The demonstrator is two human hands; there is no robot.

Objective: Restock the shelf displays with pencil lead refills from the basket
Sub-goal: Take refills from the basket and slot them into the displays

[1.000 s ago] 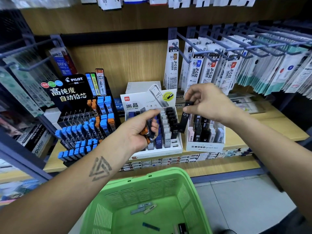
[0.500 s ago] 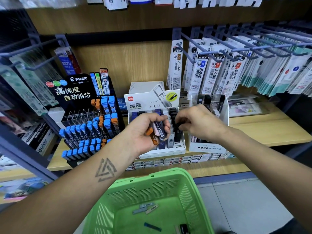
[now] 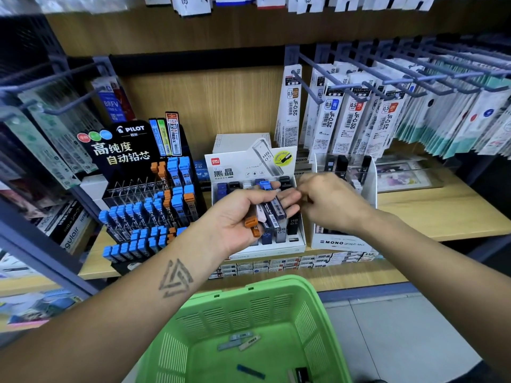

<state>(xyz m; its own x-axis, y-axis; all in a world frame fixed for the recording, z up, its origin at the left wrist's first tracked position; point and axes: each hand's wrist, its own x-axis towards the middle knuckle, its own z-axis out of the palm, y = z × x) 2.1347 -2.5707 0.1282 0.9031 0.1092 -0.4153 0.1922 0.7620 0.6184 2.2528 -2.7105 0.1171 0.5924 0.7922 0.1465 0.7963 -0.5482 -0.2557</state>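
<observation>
Holding a fan of pencil lead refills (image 3: 269, 210) across its upturned palm, the left hand (image 3: 243, 217) sits just in front of the white Deli display box (image 3: 249, 167) at the middle of the shelf. Its fingers curl loosely under the cases, thumb to the near side; an orange-capped case (image 3: 251, 222) lies nearest the wrist, a blue-capped one (image 3: 266, 186) farthest out.

The right hand (image 3: 331, 203) is just right of the left fingertips, knuckles up, fingers bent toward the refills. Whether it pinches a case cannot be told; the fingertips are blurred and turned away.

The hands occupy the gap between the Deli box and the white Mono display box (image 3: 343, 243), whose front edge stands at the shelf lip. The black Pilot display rack (image 3: 132, 172) stands to the left, near the Deli box. Open wooden shelf (image 3: 442, 211) runs to the right of the Mono box.

Hanging refill packs (image 3: 340, 120) on pegs overhang the far right, their lower edges above the Mono box.

The green basket (image 3: 304, 322) is near, below the shelf edge, rim well apart from both hands. A few loose cases (image 3: 243, 341) lie on its floor.
</observation>
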